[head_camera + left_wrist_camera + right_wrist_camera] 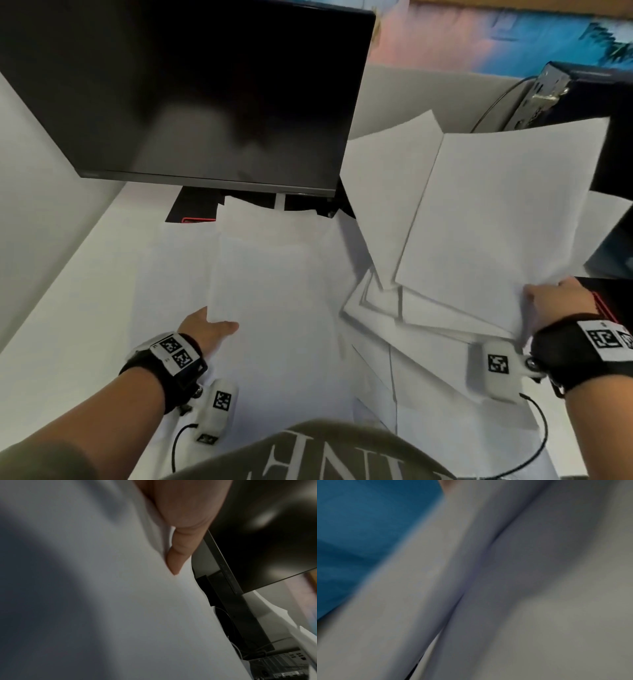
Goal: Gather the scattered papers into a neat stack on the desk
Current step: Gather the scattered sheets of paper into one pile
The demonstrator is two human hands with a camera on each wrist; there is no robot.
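White papers lie scattered over the desk [68, 329]. My left hand [212, 325] pinches the near left corner of a flat white sheet [274, 291], thumb on top and fingers hidden beneath. In the left wrist view the thumb [178, 550] presses on that sheet [120, 608]. My right hand [555, 301] grips the near edge of a fanned bundle of sheets [496, 212], raised off the desk and tilted toward the back right. More loose sheets [428, 346] lie overlapped under the bundle. The right wrist view is blurred and shows only paper [513, 595].
A dark monitor [191, 92] hangs over the back of the desk, with its black base [195, 209] partly under the papers. A small computer box [548, 92] with a cable stands at the back right. A dark object [613, 246] sits at the right edge.
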